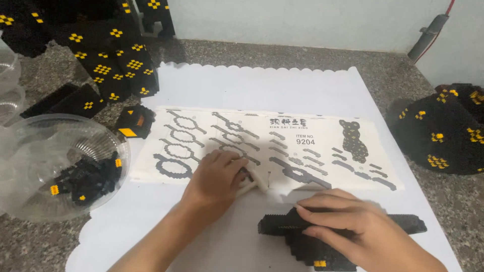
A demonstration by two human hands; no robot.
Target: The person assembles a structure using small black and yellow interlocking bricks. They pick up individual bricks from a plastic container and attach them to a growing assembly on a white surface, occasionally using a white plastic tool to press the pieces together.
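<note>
My left hand (pixel 214 182) rests on the near edge of a printed instruction sheet (pixel 262 146), fingers curled and pinching something small and dark against the paper; what it is I cannot tell. My right hand (pixel 348 226) lies flat over a flat black assembly of tiny bricks (pixel 282 226) with a yellow spot, pressing it onto the white paper mat (pixel 262 88). The assembly sticks out to both sides of the hand.
A clear plastic bowl (pixel 30 146) with several loose black and yellow bricks stands at left. Tall black-and-yellow brick sections (pixel 108 55) stand at the back left, a small black piece (pixel 135 122) beside the sheet, a rounded brick dome (pixel 443 131) at right.
</note>
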